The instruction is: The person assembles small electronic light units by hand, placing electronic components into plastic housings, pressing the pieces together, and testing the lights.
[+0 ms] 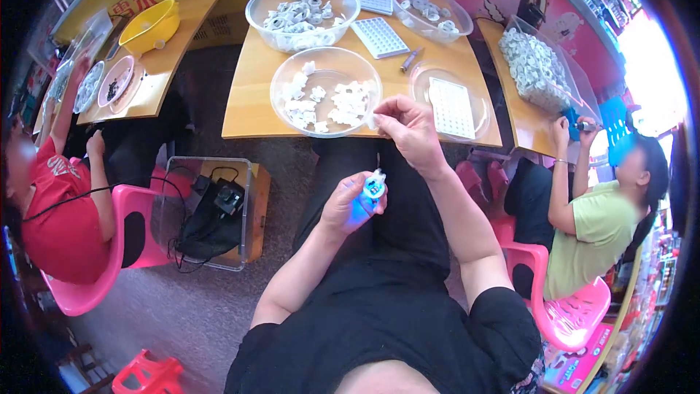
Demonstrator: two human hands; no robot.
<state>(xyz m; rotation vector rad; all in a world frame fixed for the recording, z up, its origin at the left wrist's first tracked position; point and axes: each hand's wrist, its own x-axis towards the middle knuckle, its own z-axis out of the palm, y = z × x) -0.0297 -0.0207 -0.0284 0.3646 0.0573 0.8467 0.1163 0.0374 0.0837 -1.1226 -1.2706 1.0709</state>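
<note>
Above my lap, my left hand (348, 203) grips a small white ring-shaped part (375, 185) that glows blue. Its light falls on my palm and fingers. Higher and to the right, my right hand (412, 130) pinches a small whitish piece (372, 122) between thumb and fingertips, by the table's front edge. Just beyond it stands a clear round basin (326, 60) with two heaps of small white plastic pieces (351, 102). The pinched piece is too small to make out fully.
Two more clear bowls (255, 23) (458, 11) of ring-shaped parts stand farther back. White gridded trays (380, 38) (452, 106) and a small pen-like tool (410, 59) lie on the table (251, 98). People sit at side tables left and right; a clear box (244, 211) stands on the floor.
</note>
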